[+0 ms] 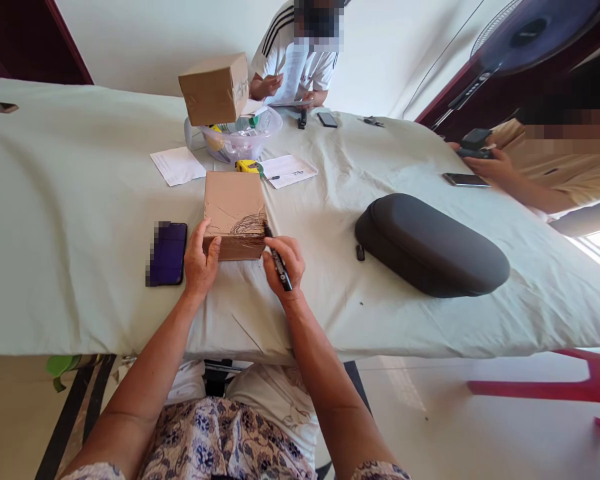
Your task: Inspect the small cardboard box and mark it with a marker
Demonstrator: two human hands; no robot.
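A small brown cardboard box (234, 197) stands on the cloth before me, dark looping scribbles marked on its top near the right front edge. My left hand (203, 260) grips the box's left front corner, thumb against the front face. Between the fingers of my right hand (287, 261) is a black marker (280, 270), its tip touching the box at the scribbled right edge. A small black cap (361, 253) lies to the right on the cloth. Left of the box is a dark smartphone (169, 255).
Behind the box are a yellow tape measure (249, 167), papers (177, 165) and a plastic basket (225, 148) with another cardboard box (215, 90) on it. A black case (433, 247) lies right. Two people sit at the table's (80, 267) far side and right end.
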